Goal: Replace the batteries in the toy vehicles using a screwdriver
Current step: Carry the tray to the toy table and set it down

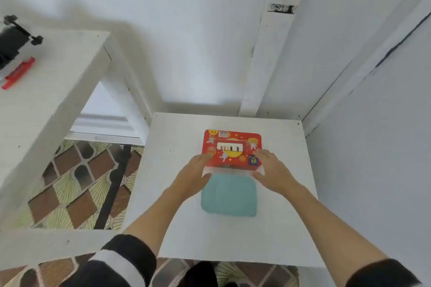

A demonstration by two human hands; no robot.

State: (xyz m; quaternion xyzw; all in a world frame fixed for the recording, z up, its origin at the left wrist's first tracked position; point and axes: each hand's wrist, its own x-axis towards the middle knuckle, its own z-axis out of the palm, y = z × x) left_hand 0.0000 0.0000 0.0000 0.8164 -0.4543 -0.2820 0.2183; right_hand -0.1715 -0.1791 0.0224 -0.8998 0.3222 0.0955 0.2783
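A red card package (233, 147) with a clear window showing several small batteries lies flat on the small white table (177, 205). My left hand (194, 173) holds its lower left corner. At the lower right corner my right hand (271, 170) has its fingers over the edge. A teal square mat (229, 196) lies just below the package, between my wrists. On the other white table at the left, a red-handled screwdriver (18, 73) lies beside a black toy vehicle (14, 39), partly cut off by the frame edge.
The small table stands in a corner, with white walls (373, 147) behind and to the right. A black stand pole (114, 184) rises from the patterned floor (70, 193) in the gap between the tables.
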